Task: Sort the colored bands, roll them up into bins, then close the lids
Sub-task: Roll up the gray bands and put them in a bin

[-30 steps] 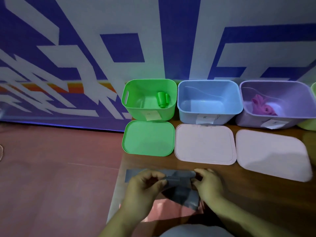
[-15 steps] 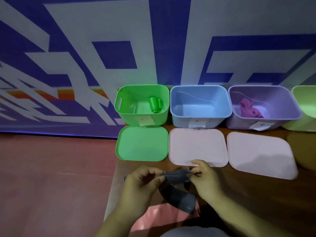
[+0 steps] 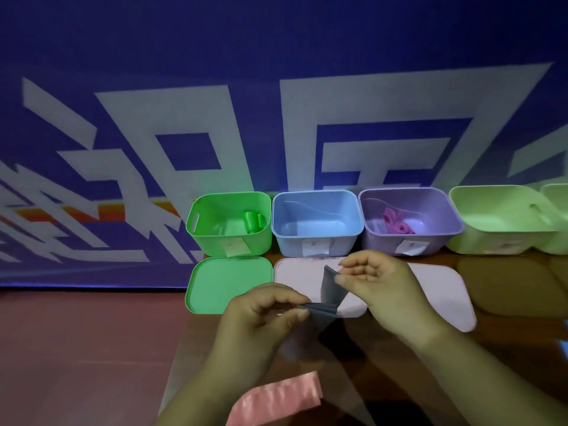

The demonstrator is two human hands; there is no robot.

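Both hands, left and right, pinch a grey band above the pale lid.

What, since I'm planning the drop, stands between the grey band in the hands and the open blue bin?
Nothing visible does. The left hand and right hand pinch the grey band just in front of the blue bin, above a pale lid lying flat on the table. The bin is uncovered and looks empty.

pink band running off the bottom edge | far-right pale green bin being cut by the right edge | bin label showing marks too small to read | grey band blurring below the left hand
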